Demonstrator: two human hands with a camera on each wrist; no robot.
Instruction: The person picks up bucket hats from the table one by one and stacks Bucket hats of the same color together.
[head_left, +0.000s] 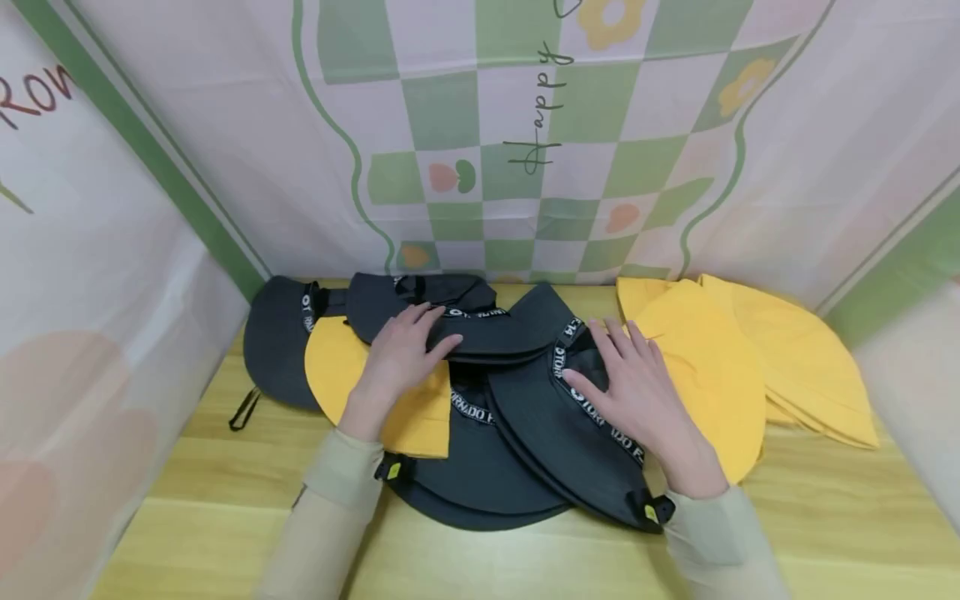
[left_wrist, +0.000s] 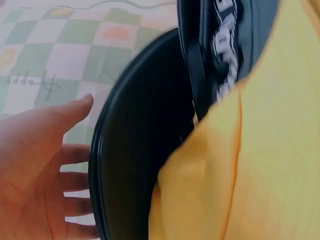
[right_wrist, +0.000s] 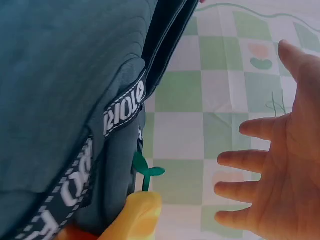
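My left hand (head_left: 401,354) reaches over the brim of an upper dark hat (head_left: 502,340), fingers extended and thumb apart. In the left wrist view, this hand's (left_wrist: 32,175) fingertips disappear behind a dark brim (left_wrist: 135,125). A yellow hat (head_left: 420,412) lies partly beneath the left wrist. My right hand (head_left: 645,400) is spread above a dark wide-brimmed hat (head_left: 547,442) with a white-lettered black band. In the right wrist view its fingers (right_wrist: 245,160) are straight and stand apart from the dark hat (right_wrist: 70,75). Neither hand grips anything.
More dark brims (head_left: 480,500) overlap at the front middle. Yellow hats (head_left: 795,358) lie to the right, and a dark hat (head_left: 277,354) with a cord loop (head_left: 243,410) to the left. A checkered cloth backdrop (head_left: 517,125) rises behind the wooden table (head_left: 210,492).
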